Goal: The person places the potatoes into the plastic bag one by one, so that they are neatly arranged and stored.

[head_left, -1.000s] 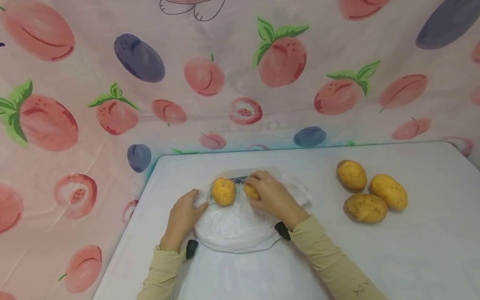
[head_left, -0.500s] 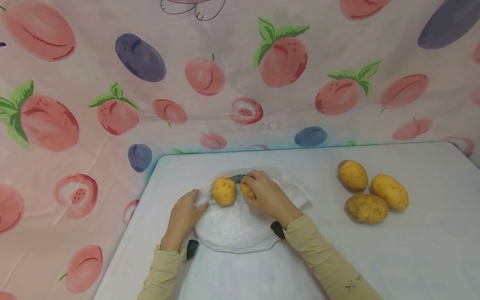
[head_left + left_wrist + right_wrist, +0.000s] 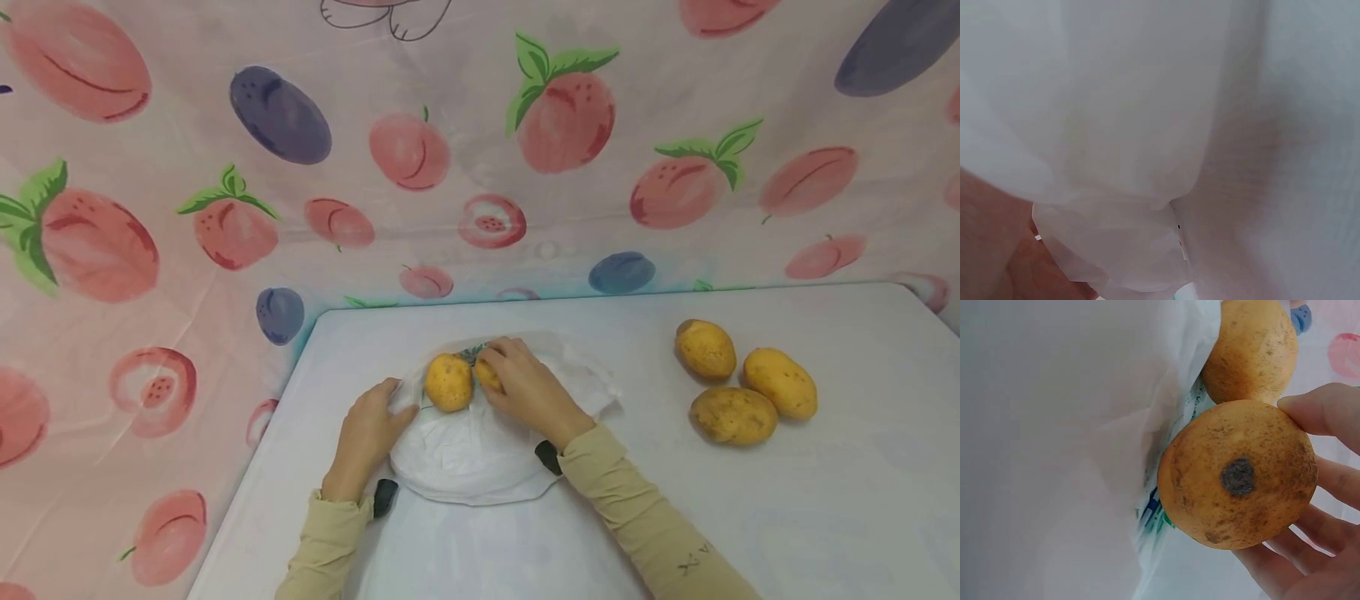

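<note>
My right hand [image 3: 530,390] holds a potato [image 3: 1238,475] with a dark grey spot, thumb on one side and fingers round the other. It is over the white plastic bag [image 3: 480,454], which lies on its side with its printed mouth [image 3: 472,352] at the far end. A second potato [image 3: 448,383] is at the mouth, just left of the held one. My left hand [image 3: 365,435] rests against the bag's left edge, with thumb and forefinger extended and apart; its other fingers are mostly hidden. White plastic [image 3: 1116,125] fills much of the left wrist view.
Three more potatoes, one at the back [image 3: 705,350], one on the right [image 3: 780,383] and one in front [image 3: 733,416], lie grouped on the right of the white table [image 3: 840,500]. A fruit-patterned cloth [image 3: 450,83] hangs behind and to the left.
My right hand has moved left with its potato, bringing it close beside the other potato at the bag's mouth. The left hand has stayed in place.
</note>
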